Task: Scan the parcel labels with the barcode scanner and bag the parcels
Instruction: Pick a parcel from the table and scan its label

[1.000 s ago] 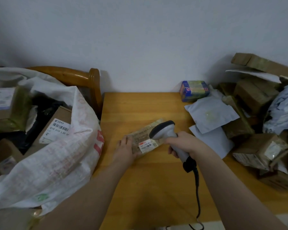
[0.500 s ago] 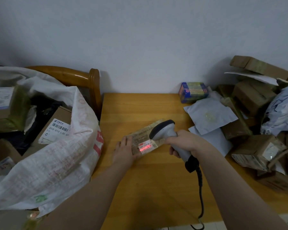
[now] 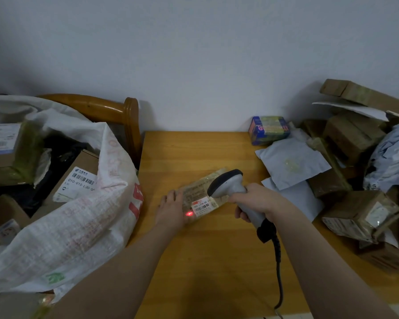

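A white sack (image 3: 78,226) of boxes is sitting at left. The left hand (image 3: 171,210), grip slack and fingers straight, is pressing the left end of the parcel (image 3: 199,192), which is lying mid-desk (image 3: 194,153). The right hand (image 3: 256,201) is gripping the scanner (image 3: 228,185), which is casting a red spot (image 3: 189,213) beside the label (image 3: 202,207).

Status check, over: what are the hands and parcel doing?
Left hand flat on parcel. Right hand grips barcode scanner. Red spot just left of label. Nothing blocks the beam.
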